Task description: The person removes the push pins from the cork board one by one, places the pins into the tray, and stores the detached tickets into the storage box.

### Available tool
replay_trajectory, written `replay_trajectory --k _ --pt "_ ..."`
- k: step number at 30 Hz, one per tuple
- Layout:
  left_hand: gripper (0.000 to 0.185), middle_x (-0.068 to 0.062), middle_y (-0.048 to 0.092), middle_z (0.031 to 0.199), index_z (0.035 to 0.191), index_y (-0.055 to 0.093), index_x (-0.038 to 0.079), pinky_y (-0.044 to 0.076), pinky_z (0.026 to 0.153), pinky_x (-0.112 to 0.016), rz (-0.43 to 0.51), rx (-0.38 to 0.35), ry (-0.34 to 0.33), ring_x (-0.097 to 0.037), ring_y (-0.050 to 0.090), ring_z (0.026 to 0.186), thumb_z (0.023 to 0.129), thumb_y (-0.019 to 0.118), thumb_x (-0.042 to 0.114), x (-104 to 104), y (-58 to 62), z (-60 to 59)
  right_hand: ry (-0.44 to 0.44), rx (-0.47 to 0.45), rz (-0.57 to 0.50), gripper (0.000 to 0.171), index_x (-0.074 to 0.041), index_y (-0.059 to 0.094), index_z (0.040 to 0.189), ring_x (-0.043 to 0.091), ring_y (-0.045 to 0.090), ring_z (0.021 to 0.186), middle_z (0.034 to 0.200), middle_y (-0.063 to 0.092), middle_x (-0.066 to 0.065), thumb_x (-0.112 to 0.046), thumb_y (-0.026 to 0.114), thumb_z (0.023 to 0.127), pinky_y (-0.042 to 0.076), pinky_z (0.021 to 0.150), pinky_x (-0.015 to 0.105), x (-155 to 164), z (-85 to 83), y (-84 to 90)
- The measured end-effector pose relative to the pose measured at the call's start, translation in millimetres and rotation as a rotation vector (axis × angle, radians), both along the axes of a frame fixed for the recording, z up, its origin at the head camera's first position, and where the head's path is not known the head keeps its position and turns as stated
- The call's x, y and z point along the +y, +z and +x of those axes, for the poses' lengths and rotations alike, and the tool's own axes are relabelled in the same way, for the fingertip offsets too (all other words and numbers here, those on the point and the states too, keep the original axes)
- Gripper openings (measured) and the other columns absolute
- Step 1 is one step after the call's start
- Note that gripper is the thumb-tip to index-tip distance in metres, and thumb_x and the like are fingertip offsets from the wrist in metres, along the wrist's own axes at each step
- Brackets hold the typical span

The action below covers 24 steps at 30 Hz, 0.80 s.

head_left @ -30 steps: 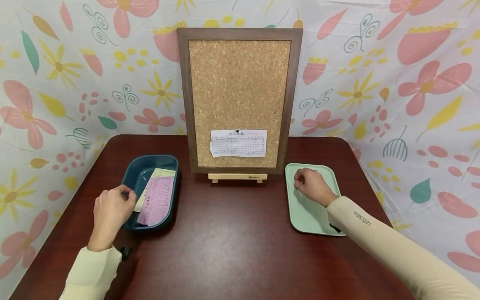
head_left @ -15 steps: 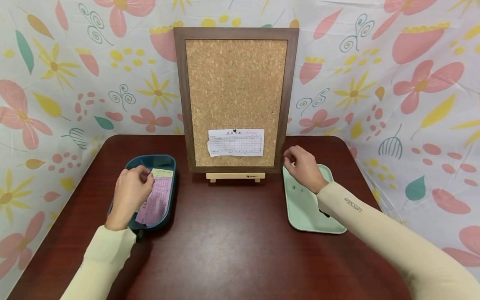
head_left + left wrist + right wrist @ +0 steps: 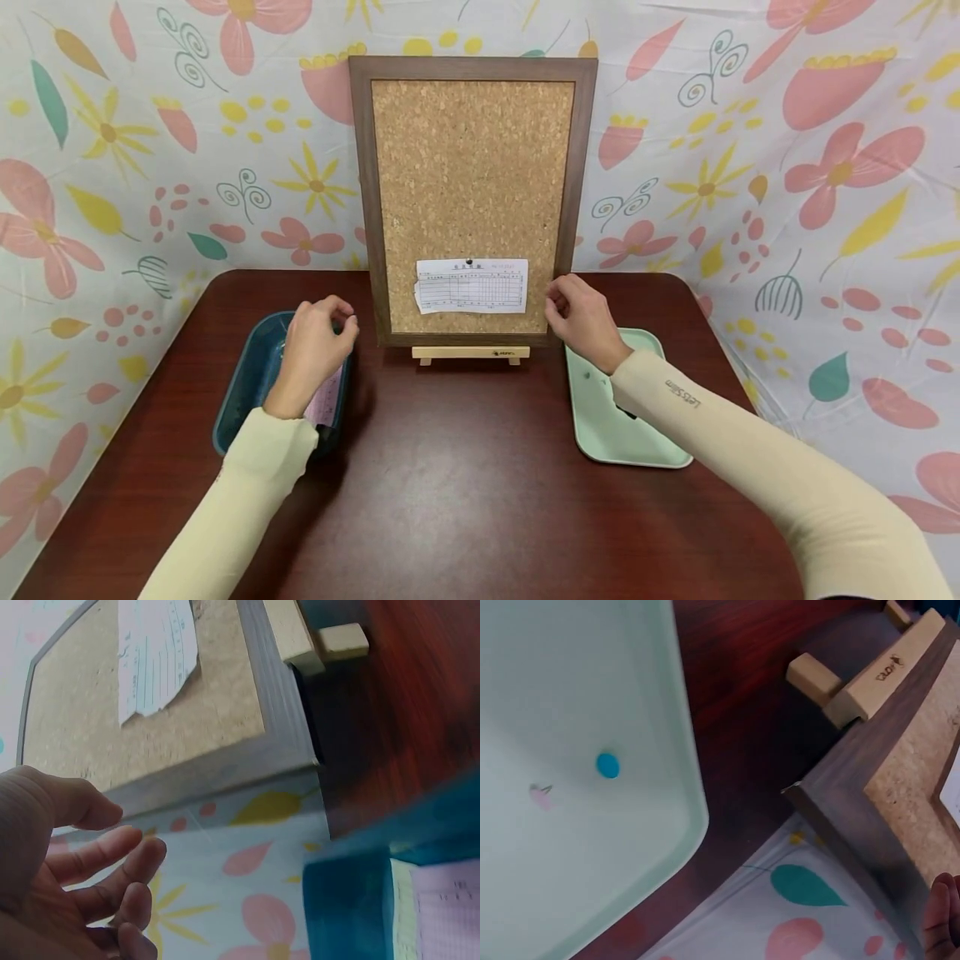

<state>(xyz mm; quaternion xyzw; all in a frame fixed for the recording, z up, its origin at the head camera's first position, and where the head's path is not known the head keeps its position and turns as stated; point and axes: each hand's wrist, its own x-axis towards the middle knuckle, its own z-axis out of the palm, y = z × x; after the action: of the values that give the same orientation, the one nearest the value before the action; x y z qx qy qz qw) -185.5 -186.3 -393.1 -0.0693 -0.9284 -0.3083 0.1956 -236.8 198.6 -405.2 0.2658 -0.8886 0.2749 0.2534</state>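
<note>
Two hands raised over a dark red table (image 3: 465, 492), one at each lower corner of a cork board (image 3: 472, 200).

Left hand (image 3: 315, 346): held above the right end of the blue tray (image 3: 240, 392), just beside the board's lower left corner. From the head view the fingers look loosely curled toward the thumb; the left wrist view shows them relaxed and slightly spread, nothing between them.

Right hand (image 3: 581, 321): at the board's lower right corner, above the far end of the green tray (image 3: 637, 442). Fingers bunched toward the thumb; whether they pinch anything cannot be told, since only a fingertip (image 3: 943, 915) shows in the right wrist view.

Cork board: dark wooden frame, upright on a pale wooden stand (image 3: 470, 353) at the back middle of the table. One white form (image 3: 471, 286) is fixed low on the cork by a dark pin (image 3: 469, 261), its lower left corner curling.

Blue tray: on the table to the left of the board. Holds a pink slip (image 3: 327, 398), partly hidden by the left wrist, and a yellowish slip (image 3: 401, 911) beside it, seen in the left wrist view.

Green tray: on the table to the right of the board. Holds a blue pin (image 3: 607, 765) and a pink pin (image 3: 540, 795), lying near each other but apart.

Flowered cloth (image 3: 787, 150): hung behind and to both sides of the table.

Cream sleeves (image 3: 750, 467): cover both forearms to the wrist.
</note>
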Motion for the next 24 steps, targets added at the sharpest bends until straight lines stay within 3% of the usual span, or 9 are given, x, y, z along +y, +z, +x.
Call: replay_trajectory --k 8,19,24 --pt "0.016 -0.013 0.064 0.084 0.096 0.065 0.001 0.040 0.069 -0.043 -0.039 0.035 -0.076 -0.028 0.048 0.082 0.084 0.066 0.012 21.4 -1.7 -17.3 0.031 0.069 -0.044 0.008 -0.003 0.060 0.089 0.014 0.051 0.068 0.082 0.053 0.003 0.002 0.060 0.082 0.043 0.059 0.029 -17.1 -4.6 1.3" --pt "0.025 -0.011 0.063 0.094 0.106 0.061 0.000 0.042 0.077 -0.042 0.010 -0.024 -0.093 -0.027 0.050 0.089 0.088 0.065 0.017 46.1 -0.7 -36.6 0.061 0.045 -0.061 0.010 -0.002 0.060 0.094 0.015 0.054 0.076 0.089 0.057 0.005 -0.001 0.061 0.084 0.046 0.066 0.029 -50.6 -12.0 12.9" --pt "0.022 -0.009 0.062 0.091 0.102 0.062 0.002 0.041 0.076 -0.041 0.061 -0.045 -0.082 -0.025 0.051 0.087 0.090 0.064 0.020 52.9 2.8 -43.9 0.044 0.033 -0.059 0.012 -0.003 0.061 0.095 0.015 0.055 0.079 0.091 0.058 0.005 -0.002 0.061 0.084 0.046 0.069 0.029 -65.4 -22.0 16.4"
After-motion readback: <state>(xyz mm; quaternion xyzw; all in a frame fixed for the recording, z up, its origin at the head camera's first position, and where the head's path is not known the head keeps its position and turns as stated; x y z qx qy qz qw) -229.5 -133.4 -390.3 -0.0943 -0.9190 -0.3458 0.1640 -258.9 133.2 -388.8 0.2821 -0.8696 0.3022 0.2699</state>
